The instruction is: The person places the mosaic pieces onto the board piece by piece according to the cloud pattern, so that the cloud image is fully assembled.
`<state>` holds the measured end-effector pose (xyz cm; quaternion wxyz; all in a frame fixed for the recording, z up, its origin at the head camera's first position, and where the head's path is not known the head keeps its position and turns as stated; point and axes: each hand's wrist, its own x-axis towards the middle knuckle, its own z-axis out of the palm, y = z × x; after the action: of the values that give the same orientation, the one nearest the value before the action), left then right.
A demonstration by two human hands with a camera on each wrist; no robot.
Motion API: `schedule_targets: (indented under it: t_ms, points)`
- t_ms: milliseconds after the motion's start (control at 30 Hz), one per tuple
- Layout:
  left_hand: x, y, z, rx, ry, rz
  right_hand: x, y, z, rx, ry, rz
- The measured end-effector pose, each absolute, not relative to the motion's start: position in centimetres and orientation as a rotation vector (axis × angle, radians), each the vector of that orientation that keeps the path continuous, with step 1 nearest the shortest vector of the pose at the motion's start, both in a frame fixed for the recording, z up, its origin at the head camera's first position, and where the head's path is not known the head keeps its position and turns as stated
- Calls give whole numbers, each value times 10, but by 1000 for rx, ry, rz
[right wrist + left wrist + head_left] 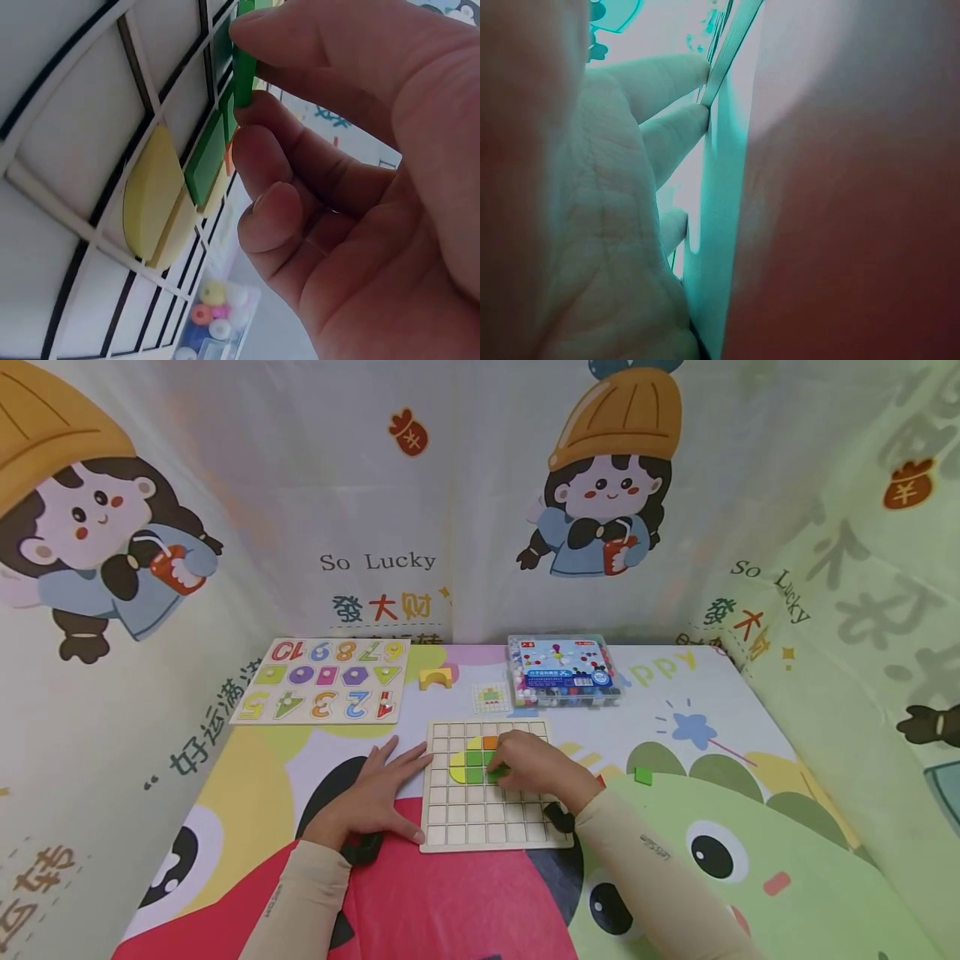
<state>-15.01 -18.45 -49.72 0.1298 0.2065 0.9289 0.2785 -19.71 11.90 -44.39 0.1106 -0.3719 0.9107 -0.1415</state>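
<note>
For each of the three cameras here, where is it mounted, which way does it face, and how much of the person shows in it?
Head: worn on the head, looking forward and down at the grid board; both forearms, left hand and right hand show.
Left wrist: close at table level, facing along the palm; straight fingers touch the board's edge.
Right wrist: under the right hand, looking toward the fingertips pinching a green tile over the board.
Shared: head and right wrist views both show the green tile, the board and the bead box.

Cartoon cloth walls (465, 510) close in on three sides, each printed with a girl in an orange hat and the words "So Lucky". The desk (750, 827) wears a bright cartoon cover of red, green and yellow. Light falls soft and even.
</note>
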Motion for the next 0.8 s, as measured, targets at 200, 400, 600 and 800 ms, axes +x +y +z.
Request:
schedule_targets:
  t_ms: [200, 400, 600, 800]
  points:
    - [-152, -185, -498, 638, 2707, 777, -197, 116, -448, -1072, 2666, -469]
    - [-152, -185, -497, 636, 2701, 786, -194, 116, -447, -1060, 2656, -481]
    - [-150, -184, -495, 636, 2694, 792, -189, 118, -448, -1046, 2702, -403]
    - [-149, -184, -496, 628, 2700, 800, -186, 120, -451, -1034, 2717, -459]
